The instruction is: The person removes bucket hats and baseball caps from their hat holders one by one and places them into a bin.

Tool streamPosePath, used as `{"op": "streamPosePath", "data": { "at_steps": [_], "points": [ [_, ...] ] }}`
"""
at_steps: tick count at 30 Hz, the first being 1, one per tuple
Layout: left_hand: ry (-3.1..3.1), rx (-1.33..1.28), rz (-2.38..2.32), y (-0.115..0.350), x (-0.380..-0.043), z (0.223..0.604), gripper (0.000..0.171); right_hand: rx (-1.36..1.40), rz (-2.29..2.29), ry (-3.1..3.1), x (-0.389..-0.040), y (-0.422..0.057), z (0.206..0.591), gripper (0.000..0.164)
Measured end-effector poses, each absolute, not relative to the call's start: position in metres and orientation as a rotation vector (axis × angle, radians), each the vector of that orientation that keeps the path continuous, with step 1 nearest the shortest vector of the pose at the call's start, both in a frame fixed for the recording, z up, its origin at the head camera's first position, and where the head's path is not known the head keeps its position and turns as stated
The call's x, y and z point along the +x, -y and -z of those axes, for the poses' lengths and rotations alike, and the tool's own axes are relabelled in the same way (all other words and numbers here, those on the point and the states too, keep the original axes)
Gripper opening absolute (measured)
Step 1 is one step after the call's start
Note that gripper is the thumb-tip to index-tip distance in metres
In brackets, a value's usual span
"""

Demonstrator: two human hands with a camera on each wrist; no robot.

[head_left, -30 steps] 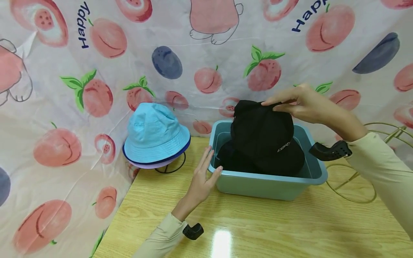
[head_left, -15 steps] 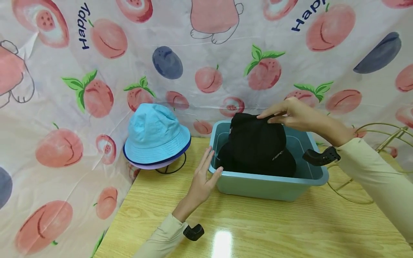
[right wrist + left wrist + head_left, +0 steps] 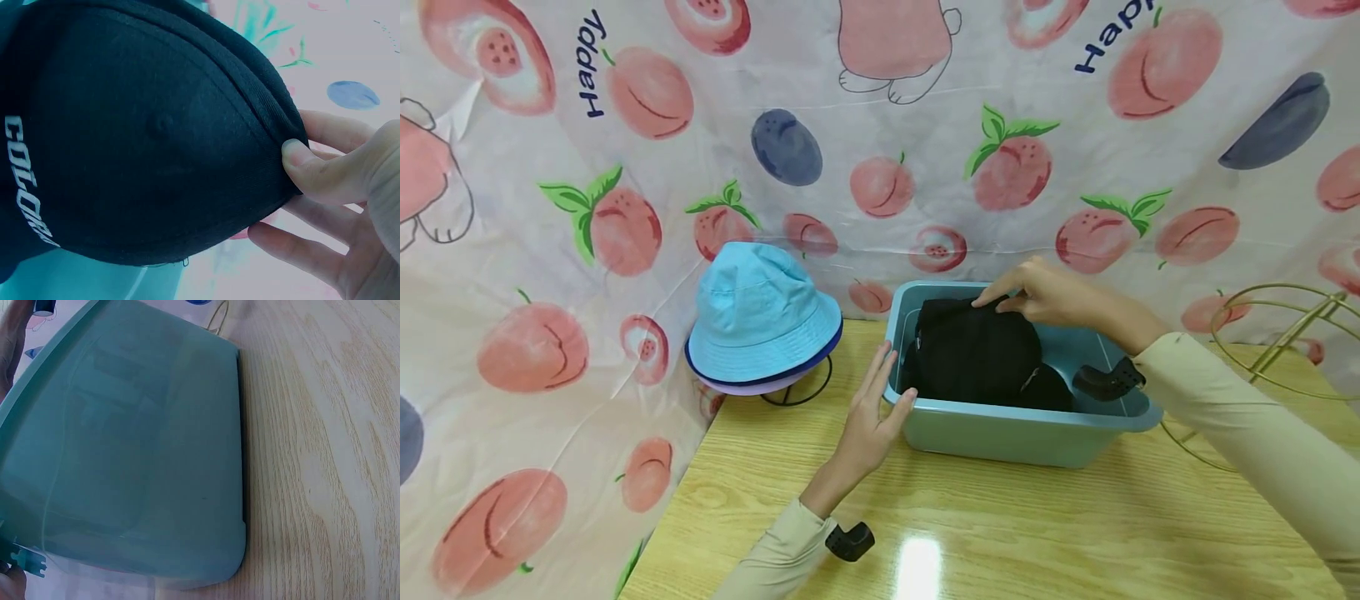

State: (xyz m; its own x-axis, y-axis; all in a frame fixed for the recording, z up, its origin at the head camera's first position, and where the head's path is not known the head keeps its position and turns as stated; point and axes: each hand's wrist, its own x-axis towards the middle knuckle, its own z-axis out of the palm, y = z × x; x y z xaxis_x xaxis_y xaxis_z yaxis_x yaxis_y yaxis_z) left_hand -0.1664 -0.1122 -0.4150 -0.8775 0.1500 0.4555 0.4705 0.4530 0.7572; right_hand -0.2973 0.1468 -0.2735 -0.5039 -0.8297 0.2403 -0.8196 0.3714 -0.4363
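Observation:
A black cap (image 3: 977, 350) with white lettering sits low inside the blue-green plastic bin (image 3: 992, 435). My right hand (image 3: 1052, 293) pinches its upper edge between thumb and fingers; the right wrist view shows that pinch on the cap's cloth (image 3: 162, 125) up close. More black fabric lies under and beside the cap, and I cannot tell whether it is a separate piece. At the bin's front left corner, my left hand (image 3: 867, 425) touches the rim with its fingers straight and spread. The bin's wall (image 3: 137, 437) fills much of the left wrist view.
Left of the bin, a light blue bucket hat (image 3: 760, 308) tops a stack with dark blue and lilac brims on a black wire stand (image 3: 786, 400). A gold wire stand (image 3: 1292, 333) is at the right. A fruit-print cloth (image 3: 820, 75) hangs behind the wooden table (image 3: 1000, 533).
My right hand has lowered the black cap deeper into the bin and shifted it left. My left hand has stayed at the corner.

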Motion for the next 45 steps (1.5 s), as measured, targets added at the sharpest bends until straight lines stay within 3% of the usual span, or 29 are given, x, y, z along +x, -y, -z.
{"op": "streamPosePath", "data": {
  "at_steps": [12, 24, 45],
  "points": [
    [2.376, -0.527, 1.387, 0.109, -0.170, 0.416, 0.060, -1.582, 0.690, -2.588, -0.299, -0.131, 0.299, 0.027],
    [2.402, -0.530, 1.361, 0.110, -0.171, 0.413, 0.061, -1.506, 0.525, -2.618, -0.288, -0.132, 0.314, 0.041],
    [2.527, -0.496, 1.303, 0.119, -0.172, 0.396, 0.069, -1.430, 0.559, -2.605, -0.276, -0.151, 0.297, 0.045]
  ]
}}
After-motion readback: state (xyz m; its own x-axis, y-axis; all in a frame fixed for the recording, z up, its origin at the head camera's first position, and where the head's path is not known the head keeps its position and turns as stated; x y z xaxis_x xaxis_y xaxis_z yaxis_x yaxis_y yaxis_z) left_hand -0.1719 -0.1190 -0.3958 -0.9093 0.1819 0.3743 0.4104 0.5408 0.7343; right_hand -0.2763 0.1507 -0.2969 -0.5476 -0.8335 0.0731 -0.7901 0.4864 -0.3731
